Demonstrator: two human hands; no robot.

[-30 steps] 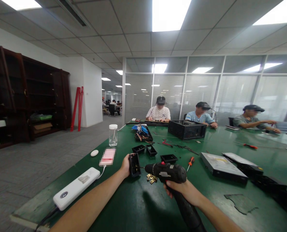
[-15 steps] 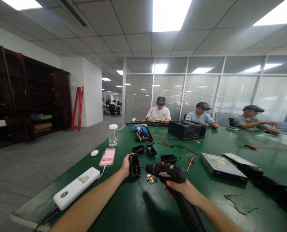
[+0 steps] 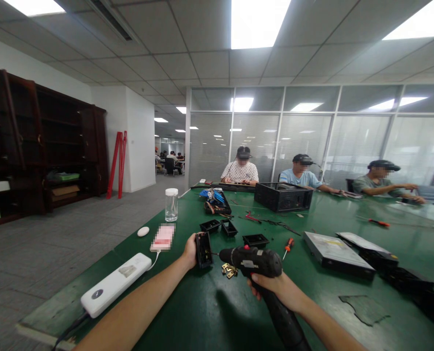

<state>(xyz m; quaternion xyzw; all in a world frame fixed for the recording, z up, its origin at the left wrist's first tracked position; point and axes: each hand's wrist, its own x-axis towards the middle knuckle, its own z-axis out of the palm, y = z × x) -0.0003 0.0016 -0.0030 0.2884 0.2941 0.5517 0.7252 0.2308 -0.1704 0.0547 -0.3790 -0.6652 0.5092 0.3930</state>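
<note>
My left hand [image 3: 190, 250] grips a black plastic box [image 3: 204, 250] by its left side, tilted with its hollow side toward the drill. In my right hand [image 3: 275, 287] is a black power drill [image 3: 253, 261], fingers wrapped round its handle. The drill's thin bit points left at the open side of the box; whether it touches anything inside is too small to tell. Small brass-coloured metal pieces [image 3: 230, 270] lie on the green table [image 3: 187, 312] below the drill's front. Behind them are more black boxes [image 3: 229, 227], one of them [image 3: 255, 240] just beyond the drill.
A red-handled screwdriver [image 3: 288, 247] and a flat metal drive [image 3: 337, 254] lie to the right. A white power strip [image 3: 116, 284], a phone [image 3: 163, 237] and a clear jar [image 3: 171, 204] are left. A black metal case [image 3: 283, 196] stands farther back; three people sit across the table.
The seated person in light blue has stretched an arm to the right along the far table edge. My hands, the box and the drill have barely moved.
</note>
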